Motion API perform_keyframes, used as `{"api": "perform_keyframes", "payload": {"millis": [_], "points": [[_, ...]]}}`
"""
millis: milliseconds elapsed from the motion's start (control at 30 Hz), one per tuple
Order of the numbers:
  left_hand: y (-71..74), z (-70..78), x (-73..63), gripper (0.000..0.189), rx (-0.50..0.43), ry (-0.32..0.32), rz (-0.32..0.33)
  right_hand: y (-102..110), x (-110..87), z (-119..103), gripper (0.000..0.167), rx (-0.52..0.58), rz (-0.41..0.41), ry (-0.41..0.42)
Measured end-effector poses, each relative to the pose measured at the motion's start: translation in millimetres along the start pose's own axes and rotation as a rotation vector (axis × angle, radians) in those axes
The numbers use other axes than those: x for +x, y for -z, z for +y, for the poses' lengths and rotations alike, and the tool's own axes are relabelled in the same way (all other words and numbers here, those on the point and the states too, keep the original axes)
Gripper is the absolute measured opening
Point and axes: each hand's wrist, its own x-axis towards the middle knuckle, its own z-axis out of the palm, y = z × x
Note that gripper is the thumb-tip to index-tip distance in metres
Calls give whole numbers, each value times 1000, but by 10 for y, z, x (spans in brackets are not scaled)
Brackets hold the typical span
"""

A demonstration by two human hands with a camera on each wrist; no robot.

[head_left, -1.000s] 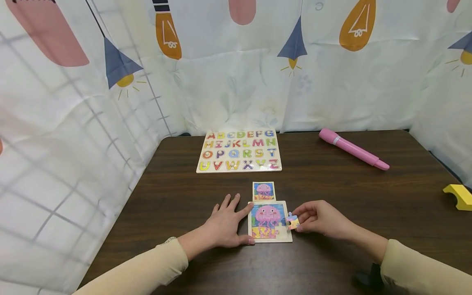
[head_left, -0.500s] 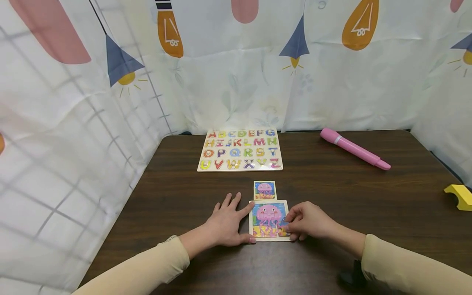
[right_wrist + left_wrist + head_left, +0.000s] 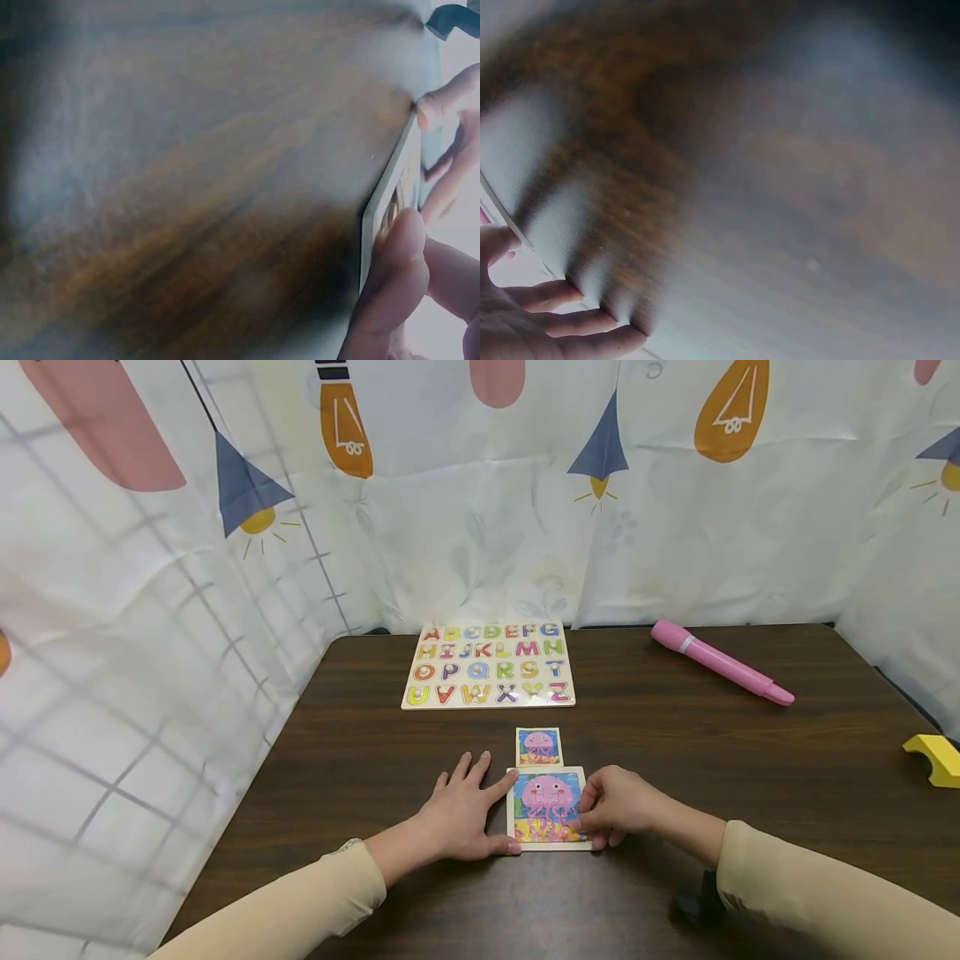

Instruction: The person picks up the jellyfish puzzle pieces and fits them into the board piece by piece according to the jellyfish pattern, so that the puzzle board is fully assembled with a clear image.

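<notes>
A square jigsaw puzzle board (image 3: pixel 551 847) with a pink jellyfish picture lies flat on the dark table. My left hand (image 3: pixel 459 817) is spread beside it, index fingertip and thumb on its left edge. At the lower right of the picture, my right hand (image 3: pixel 621 807) has thumb and curled fingers on a puzzle piece, which is mostly covered by them. The right wrist view shows the right thumb (image 3: pixel 401 262) over the board's surface, close to its edge. Just above the board sits a small jellyfish picture card (image 3: pixel 538 747).
Behind the card lies an alphabet board (image 3: pixel 487 673) with colourful letters. A pink pen-shaped object (image 3: pixel 720 665) rests at the back right, and a yellow arched block (image 3: pixel 933 760) at the right edge. A patterned curtain (image 3: pixel 480 527) hangs behind the table.
The right hand has carried the puzzle piece left from the board's right edge down into the lower right gap of the picture. The left hand has stayed on the left edge.
</notes>
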Motion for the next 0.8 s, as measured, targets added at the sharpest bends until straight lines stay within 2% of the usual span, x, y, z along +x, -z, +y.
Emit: {"api": "perform_keyframes", "payload": {"millis": [300, 800], "points": [[4, 3, -3, 94, -2, 1, 3, -3, 23, 11, 23, -95, 40, -9], [-1, 12, -5, 94, 2, 5, 11, -17, 73, 13, 29, -150, 62, -2]]}}
